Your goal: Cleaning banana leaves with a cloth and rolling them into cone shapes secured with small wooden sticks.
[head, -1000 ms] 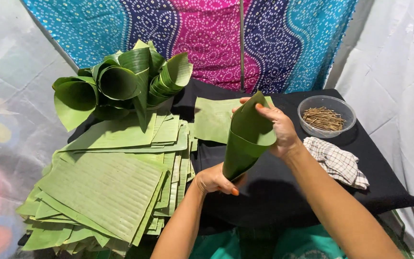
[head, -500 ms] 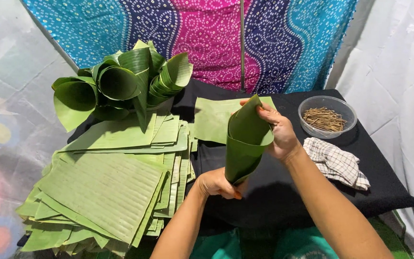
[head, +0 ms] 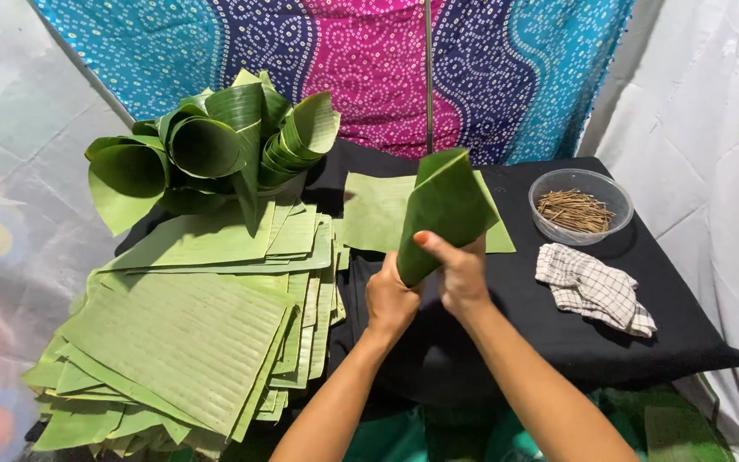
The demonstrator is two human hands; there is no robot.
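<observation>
Head view: both hands meet over the black counter (head: 558, 342), holding one rolled leaf cone (head: 442, 210), point down, mouth up. Left hand (head: 391, 299) grips the cone's lower tip from the left, fingers wrapped round it. Right hand (head: 462, 274) clamps the cone just above, thumb across the front, touching the left hand. Flat leaf sheet (head: 369, 214) lies on the counter behind the cone. Big stack of cut leaves (head: 190, 334) sits left of the hands. Pile of finished cones (head: 207, 145) at the stack's far end. Clear bowl (head: 582, 205) of thin sticks far right; checked cloth (head: 592, 287) just in front of it. Patterned curtain (head: 369, 60) behind.
</observation>
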